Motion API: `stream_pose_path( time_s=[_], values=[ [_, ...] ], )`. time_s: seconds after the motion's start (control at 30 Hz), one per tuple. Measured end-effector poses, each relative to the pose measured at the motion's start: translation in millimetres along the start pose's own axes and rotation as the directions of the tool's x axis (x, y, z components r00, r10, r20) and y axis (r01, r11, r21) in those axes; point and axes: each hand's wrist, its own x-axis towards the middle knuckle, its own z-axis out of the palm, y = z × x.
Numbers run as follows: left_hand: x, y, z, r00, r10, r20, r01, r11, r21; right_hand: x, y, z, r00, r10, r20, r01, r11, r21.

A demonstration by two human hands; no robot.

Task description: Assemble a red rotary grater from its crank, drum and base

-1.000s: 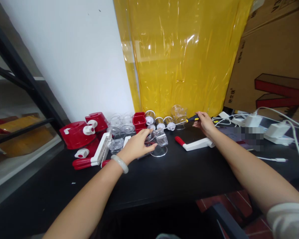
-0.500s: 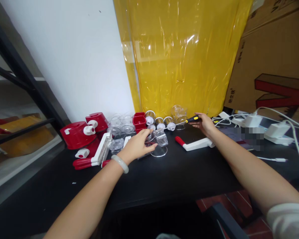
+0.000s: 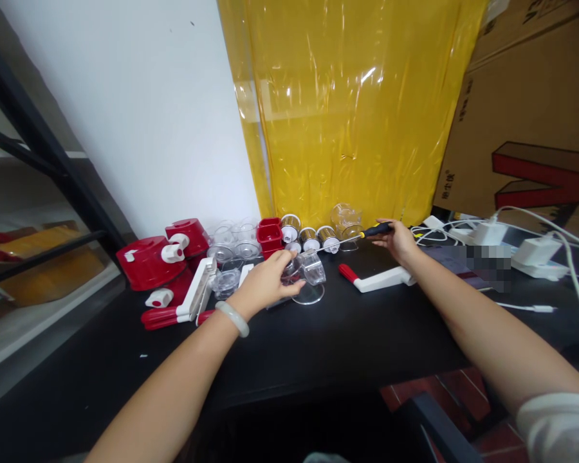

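Clear plastic part (image 3: 312, 267), pinched between thumb and fingers of the left hand (image 3: 266, 283), over the black table (image 3: 347, 347); screwdriver (image 3: 375, 230), pinched by its handle in the right hand's (image 3: 396, 241) fingers, tip contact unclear; beside the right forearm, red-gripped white crank (image 3: 379, 280).

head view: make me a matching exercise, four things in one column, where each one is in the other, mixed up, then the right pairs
Things:
1. screwdriver
2. clear plastic part
3. single white crank with a red grip
4. pale bracelet

Places:
A. lying on the black table, beside the right forearm
B. around the left wrist
C. handle in the right hand
D. between the thumb and fingers of the left hand

Right pairs: 1-C, 2-D, 3-A, 4-B
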Motion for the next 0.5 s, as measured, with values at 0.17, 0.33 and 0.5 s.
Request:
stream_pose_path(
  time_s=[0.17,0.33,0.5],
  values=[
    [-0.9,3.0,-1.7,1.000,0.027,-0.006,-0.027,0.999,0.047,-4.2,-2.5,2.6,1.000,-0.025,0.012,0.025,1.000,0.004],
    [-1.2,7.4,-2.7,0.999,0.053,0.000,-0.053,0.988,0.142,0.1,1.5,2.8,0.989,-0.128,-0.076,0.128,0.992,-0.011],
    [-1.3,9.0,-2.9,0.998,0.065,-0.003,-0.063,0.984,0.167,4.0,1.8,-1.0,0.989,-0.089,-0.114,0.087,0.996,-0.019]
  ],
)
